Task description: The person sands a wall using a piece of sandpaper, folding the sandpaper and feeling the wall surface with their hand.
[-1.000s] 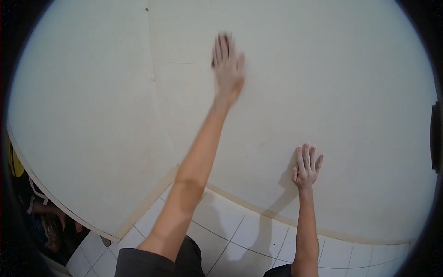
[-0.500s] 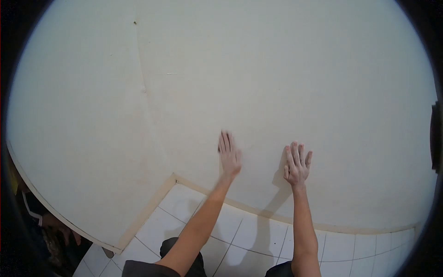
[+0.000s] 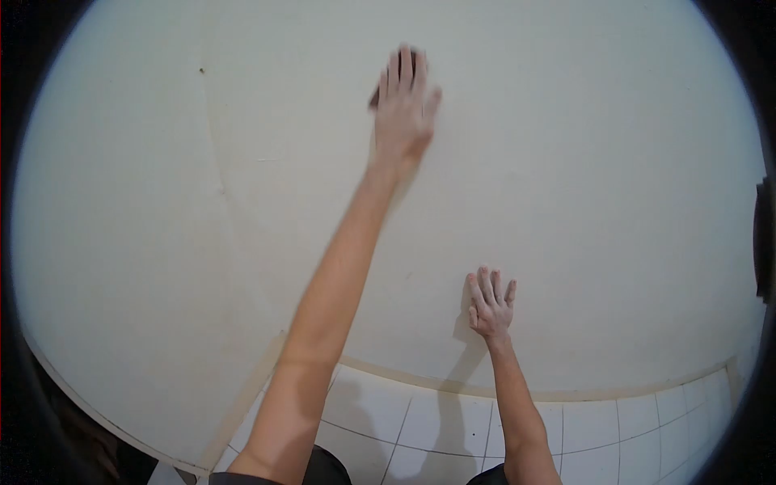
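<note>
My left hand [image 3: 402,121] lies flat with its fingers stretched up the cream wall [image 3: 566,162]. Under its palm and fingers is a dark brown sheet, apparently sandpaper [image 3: 374,100]; only its edge at the left and bits between the fingers show. Lower and to the right, my right hand [image 3: 491,309] rests against the same wall, fingers spread, holding nothing. Pale dust coats both hands, the right one most visibly.
A wall corner runs down the left, with a small dark spot [image 3: 201,71] near its top. Beige skirting [image 3: 453,387] edges the white tiled floor [image 3: 420,416]. Dark items [image 3: 85,436] lie past the wall's edge at lower left. Something dark [image 3: 762,242] stands at far right.
My left hand has slid well up the wall with the sandpaper beneath it, the arm now stretched out. My right hand stays low on the wall; the view has shifted a little.
</note>
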Demonstrator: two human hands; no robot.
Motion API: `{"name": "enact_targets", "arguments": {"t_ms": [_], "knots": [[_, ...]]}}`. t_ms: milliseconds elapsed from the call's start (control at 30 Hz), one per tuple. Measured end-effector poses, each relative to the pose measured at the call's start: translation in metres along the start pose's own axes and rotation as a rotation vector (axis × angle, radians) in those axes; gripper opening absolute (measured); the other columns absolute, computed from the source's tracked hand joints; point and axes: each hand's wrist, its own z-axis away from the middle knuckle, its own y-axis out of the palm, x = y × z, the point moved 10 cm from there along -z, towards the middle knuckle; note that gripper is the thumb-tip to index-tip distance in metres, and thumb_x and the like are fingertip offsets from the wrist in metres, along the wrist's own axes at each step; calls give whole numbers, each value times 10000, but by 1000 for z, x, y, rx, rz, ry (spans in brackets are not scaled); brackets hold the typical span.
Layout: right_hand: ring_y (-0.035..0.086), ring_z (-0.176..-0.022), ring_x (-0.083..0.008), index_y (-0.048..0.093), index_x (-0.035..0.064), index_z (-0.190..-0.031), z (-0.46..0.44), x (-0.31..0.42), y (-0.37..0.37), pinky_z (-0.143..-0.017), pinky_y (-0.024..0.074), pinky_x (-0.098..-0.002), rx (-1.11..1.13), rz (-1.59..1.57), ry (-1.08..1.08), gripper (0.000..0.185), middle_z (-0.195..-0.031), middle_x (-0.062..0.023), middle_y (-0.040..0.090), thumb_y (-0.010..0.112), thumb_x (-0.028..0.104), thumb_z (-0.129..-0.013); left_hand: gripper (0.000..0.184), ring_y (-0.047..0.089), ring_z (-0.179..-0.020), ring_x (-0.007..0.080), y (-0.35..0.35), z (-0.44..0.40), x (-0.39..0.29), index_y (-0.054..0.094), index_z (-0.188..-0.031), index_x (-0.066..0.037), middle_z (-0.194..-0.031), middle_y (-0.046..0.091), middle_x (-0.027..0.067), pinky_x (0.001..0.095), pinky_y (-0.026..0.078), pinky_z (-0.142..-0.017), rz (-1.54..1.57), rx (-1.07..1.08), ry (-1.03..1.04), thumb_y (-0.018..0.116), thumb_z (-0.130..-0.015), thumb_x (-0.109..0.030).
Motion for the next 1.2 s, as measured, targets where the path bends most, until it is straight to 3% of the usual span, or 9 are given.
{"name": "enact_targets", "arguments": {"t_ms": [200,333,500,600,733,767,933,1067,1200], "knots": [[287,-1557,-232,473,196,-1558,-2,-6,-11,-1292,60,-525,12,-39,20,572,-1629,-40,424,258,343,-1048,654,147,-1579,360,-7,-4,-17,222,-1638,-62,-1708,168,194,505,129,-1274,-4,-25,-12,427,-1074,-321],[283,-1559,-254,458,164,-1566,-8,-12,-20,-1292,65,-517,-59,-124,78,579,-1638,-73,406,292,305,-1029,734,112,-1582,404,13,186,-29,207,-1644,-44,-1719,135,194,534,104,-1266,41,184,-213,485,-1001,-262],[242,-1572,-301,454,140,-1564,-10,-40,-26,-1285,56,-553,-122,-14,267,582,-1651,-110,376,295,300,-1028,735,92,-1556,500,58,442,-55,214,-1619,26,-1680,119,314,584,63,-1259,216,538,-358,476,-1014,-298],[239,-1573,-296,462,156,-1560,-6,-44,-24,-1284,53,-569,-131,-2,286,577,-1654,-100,371,282,304,-1032,712,108,-1554,498,48,402,-49,219,-1618,26,-1678,130,313,578,81,-1260,216,479,-368,468,-1025,-279],[221,-1577,-298,466,158,-1556,-9,-39,-25,-1284,48,-580,-151,-16,269,580,-1661,-105,355,260,305,-1035,648,218,-1542,448,16,221,-34,307,-1597,9,-1668,230,267,542,181,-1257,71,303,-204,488,-1030,-247],[224,-1576,-302,466,155,-1556,-10,-38,-23,-1283,49,-583,-148,-17,268,582,-1659,-108,358,258,310,-1035,660,86,-1585,405,13,170,-26,205,-1637,-23,-1714,119,217,535,77,-1273,119,281,-191,419,-1061,-265],[238,-1570,-323,467,139,-1554,-11,-38,-25,-1277,52,-595,-157,-38,263,587,-1648,-123,374,267,316,-1031,618,105,-1588,348,-6,-34,-14,213,-1636,-47,-1711,149,187,492,111,-1284,77,-10,-88,361,-1106,-329],[204,-1580,-336,425,92,-1572,-9,-38,-25,-1271,36,-595,-136,-18,239,599,-1662,-156,336,244,328,-1052,638,132,-1580,366,-3,-23,-27,222,-1634,-46,-1708,164,190,499,124,-1280,35,-28,-76,398,-1087,-325],[251,-1568,-316,469,130,-1553,-10,-41,-31,-1276,67,-585,-133,-69,266,585,-1646,-114,384,309,303,-1018,684,235,-1546,394,15,126,-59,299,-1599,0,-1682,228,226,516,193,-1260,-61,155,-124,498,-1033,-327]]}}
